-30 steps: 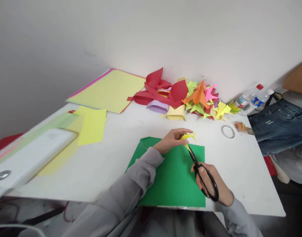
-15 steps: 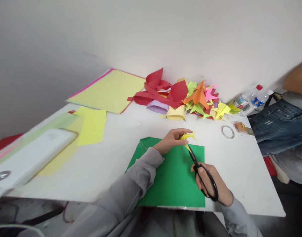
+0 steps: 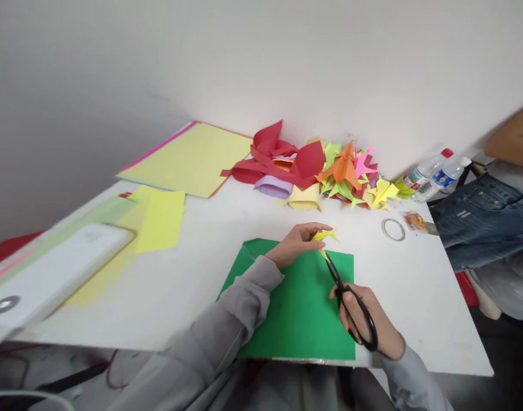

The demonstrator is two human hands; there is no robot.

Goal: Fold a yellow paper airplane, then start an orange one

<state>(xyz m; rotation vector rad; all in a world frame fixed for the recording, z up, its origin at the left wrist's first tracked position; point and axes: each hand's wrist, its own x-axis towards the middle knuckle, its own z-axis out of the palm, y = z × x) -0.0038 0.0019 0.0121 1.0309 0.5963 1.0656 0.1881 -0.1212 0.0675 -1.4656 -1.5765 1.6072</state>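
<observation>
Between the thumb and fingers of my left hand (image 3: 298,244) is a small folded piece of yellow paper (image 3: 325,235), its thin forked end sticking out to the right. My right hand (image 3: 370,317) is wrapped round the handles of black scissors (image 3: 339,285). Their blades point up and to the left, and the tips touch the lower part of the yellow paper. Both hands are above a green sheet (image 3: 296,319) at the table's front edge. My left fingers hide part of the folded paper.
Red paper shapes (image 3: 268,160) and folded paper planes (image 3: 347,165) are heaped by the wall. Large yellow sheets (image 3: 188,160) lie back left, near a white device (image 3: 60,274). Tape (image 3: 393,229), bottles (image 3: 441,177) and a person in jeans (image 3: 488,217) are at the right.
Almost nothing differs. Both hands, the scissors and the yellow paper stay in nearly the same place; the view has shifted very slightly.
</observation>
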